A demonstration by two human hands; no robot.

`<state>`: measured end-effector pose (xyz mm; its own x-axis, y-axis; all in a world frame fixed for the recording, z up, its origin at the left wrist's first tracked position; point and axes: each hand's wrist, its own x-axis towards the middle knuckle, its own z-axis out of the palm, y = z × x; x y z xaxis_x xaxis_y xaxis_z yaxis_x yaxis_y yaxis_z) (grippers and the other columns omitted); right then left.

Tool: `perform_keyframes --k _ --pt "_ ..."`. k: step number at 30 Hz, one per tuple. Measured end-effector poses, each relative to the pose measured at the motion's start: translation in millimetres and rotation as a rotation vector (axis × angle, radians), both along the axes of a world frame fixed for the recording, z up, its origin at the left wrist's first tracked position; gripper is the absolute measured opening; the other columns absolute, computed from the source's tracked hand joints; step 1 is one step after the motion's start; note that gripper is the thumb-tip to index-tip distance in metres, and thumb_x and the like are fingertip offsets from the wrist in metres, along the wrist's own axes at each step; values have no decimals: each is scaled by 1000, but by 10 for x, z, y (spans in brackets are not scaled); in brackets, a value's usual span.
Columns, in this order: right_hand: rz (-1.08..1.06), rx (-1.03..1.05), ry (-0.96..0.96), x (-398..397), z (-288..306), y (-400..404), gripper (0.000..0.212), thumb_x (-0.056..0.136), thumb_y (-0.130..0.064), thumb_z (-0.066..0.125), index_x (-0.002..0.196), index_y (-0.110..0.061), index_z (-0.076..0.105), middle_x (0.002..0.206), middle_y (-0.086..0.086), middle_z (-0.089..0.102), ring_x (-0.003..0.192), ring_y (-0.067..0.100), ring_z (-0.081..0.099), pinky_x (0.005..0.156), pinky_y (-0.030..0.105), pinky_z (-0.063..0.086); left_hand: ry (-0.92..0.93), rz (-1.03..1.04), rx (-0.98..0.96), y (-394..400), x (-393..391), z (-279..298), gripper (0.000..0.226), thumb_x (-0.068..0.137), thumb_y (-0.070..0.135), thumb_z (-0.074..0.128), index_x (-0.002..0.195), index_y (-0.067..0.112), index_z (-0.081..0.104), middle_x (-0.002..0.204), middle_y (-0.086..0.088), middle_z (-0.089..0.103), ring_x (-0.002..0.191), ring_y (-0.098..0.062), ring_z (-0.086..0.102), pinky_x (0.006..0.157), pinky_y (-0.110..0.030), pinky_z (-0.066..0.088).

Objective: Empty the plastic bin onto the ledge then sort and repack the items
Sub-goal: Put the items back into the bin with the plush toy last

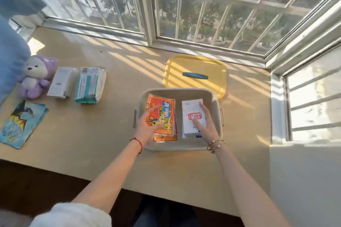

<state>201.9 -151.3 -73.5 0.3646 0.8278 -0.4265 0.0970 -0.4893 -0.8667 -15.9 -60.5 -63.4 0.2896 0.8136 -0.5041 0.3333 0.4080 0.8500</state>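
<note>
A grey plastic bin [214, 97] stands on the beige ledge [114, 134] in front of me. Inside it on the left lies a stack of orange packets [165, 112], and my left hand [147, 125] rests on them with fingers curled at their edge. On the right of the bin lies a stack of white packets with a red stamp [191, 110]; my right hand [204, 123] lies flat on it, fingers spread. The bin's yellow lid [195, 64] with a blue handle lies behind the bin.
At the left of the ledge are a purple plush toy [36, 77], a white box [62, 82], a white and teal pack [90, 84] and blue illustrated packets [20, 121]. Barred windows run along the far side; a white wall stands at the right.
</note>
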Motion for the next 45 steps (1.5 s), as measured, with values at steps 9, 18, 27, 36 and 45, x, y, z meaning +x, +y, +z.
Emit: perform_keyframes --k 9,18,27,36,45 --pt "7 -78 3 80 -630 294 64 94 -16 61 146 -38 30 135 -3 49 110 14 59 82 22 55 61 32 -140 83 261 -688 74 77 -10 72 134 34 54 113 5 62 98 -6 64 86 -31 56" --pt "12 -41 29 239 -954 516 66 91 -15 64 143 -40 31 145 -1 42 127 21 50 101 39 50 75 17 -142 234 460 -1108 77 74 -11 75 132 35 55 121 -3 63 103 -16 65 90 -35 56" --pt "46 -128 -148 346 -1162 525 70 92 -13 61 148 -37 27 143 3 42 126 23 47 107 37 42 147 -42 -85 178 566 -1406 80 76 -7 75 139 34 46 128 0 59 108 -14 62 87 -25 53" --pt "133 -189 -370 398 -1121 437 68 96 -19 57 153 -28 22 155 9 23 143 26 27 119 39 24 394 -164 96 92 675 -1418 81 79 4 74 147 27 36 150 -12 30 139 -28 33 116 -39 28" --pt "243 -162 -764 367 -669 187 56 92 -24 61 143 -10 42 144 10 45 133 28 41 111 38 36 583 -314 416 140 430 -832 62 87 21 68 144 16 44 148 -9 42 136 -26 39 113 -38 30"
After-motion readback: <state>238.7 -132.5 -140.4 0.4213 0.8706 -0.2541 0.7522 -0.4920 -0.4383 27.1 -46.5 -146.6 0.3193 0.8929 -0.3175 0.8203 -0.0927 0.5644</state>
